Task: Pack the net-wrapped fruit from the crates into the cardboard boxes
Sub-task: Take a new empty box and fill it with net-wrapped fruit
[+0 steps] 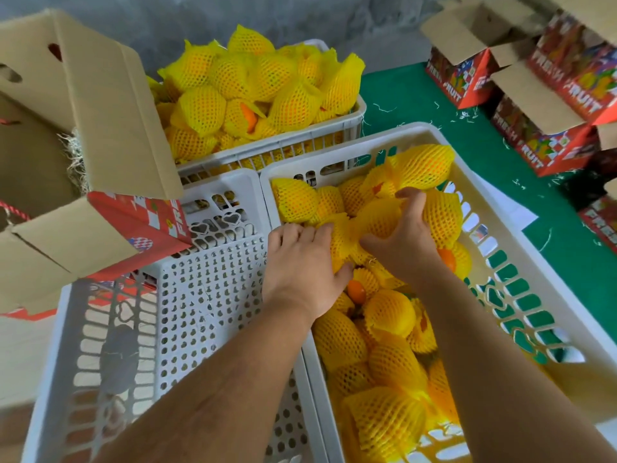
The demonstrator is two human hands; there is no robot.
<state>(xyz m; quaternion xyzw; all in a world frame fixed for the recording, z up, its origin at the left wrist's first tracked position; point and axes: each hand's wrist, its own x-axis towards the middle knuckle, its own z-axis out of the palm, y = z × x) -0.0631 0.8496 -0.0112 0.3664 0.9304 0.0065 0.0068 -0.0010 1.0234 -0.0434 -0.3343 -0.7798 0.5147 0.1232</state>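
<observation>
Orange fruit in yellow foam nets fills the white crate at the right. Both hands are down in it. My left hand curls around one net-wrapped fruit near the crate's left wall. My right hand grips another net-wrapped fruit beside it, fingers pressed into the net. An open cardboard box with red printed sides stands at the left, flaps up, with shredded filler inside. A second white crate at the back is heaped with wrapped fruit.
An empty white perforated crate lies between the box and the crate with my hands. Several open red "FRESH FRUIT" boxes stand at the right on a green floor mat. A grey wall is behind.
</observation>
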